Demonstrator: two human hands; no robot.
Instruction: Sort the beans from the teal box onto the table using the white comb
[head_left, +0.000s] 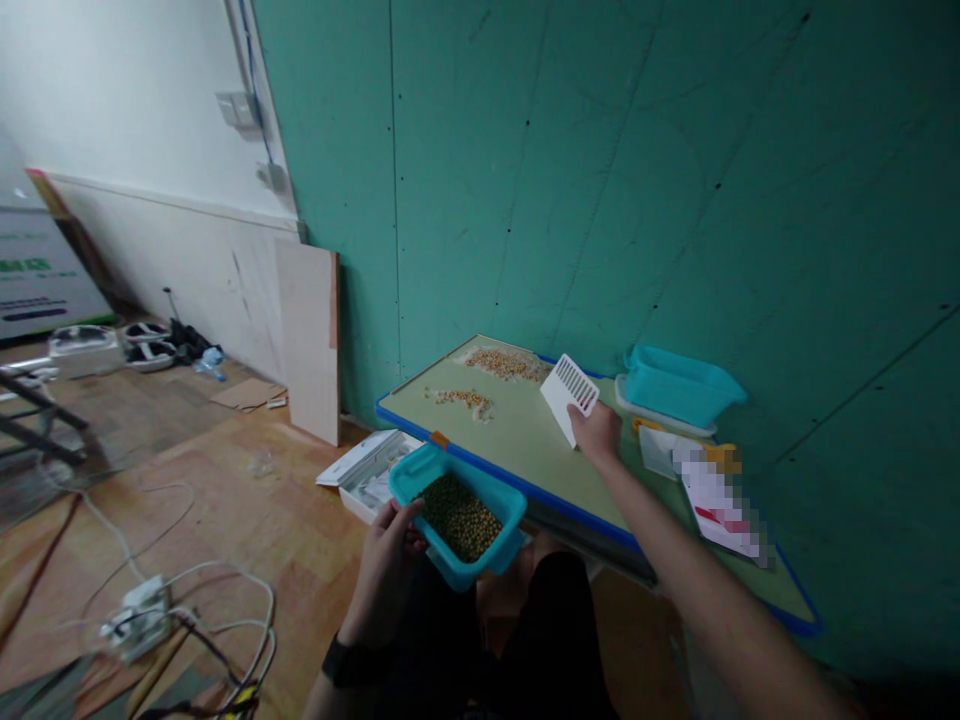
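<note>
My left hand [390, 545] grips the near edge of a turquoise plastic bin [491, 495] filled with small green beans [459, 517], held over my lap just off the table's front edge. My right hand [596, 432] reaches out over the green table [517, 440] and holds a white slotted scraper card [568, 395] upright on the tabletop. Two patches of yellow beans lie further left on the table: a small one [463, 400] and a larger one [506, 363] at the far edge.
A second turquoise bin [679, 387] stands on a white lid at the table's back right, with papers [712, 490] near it. The green wall rises right behind the table. White boxes [367, 470], cables and a power strip [139, 620] lie on the wooden floor.
</note>
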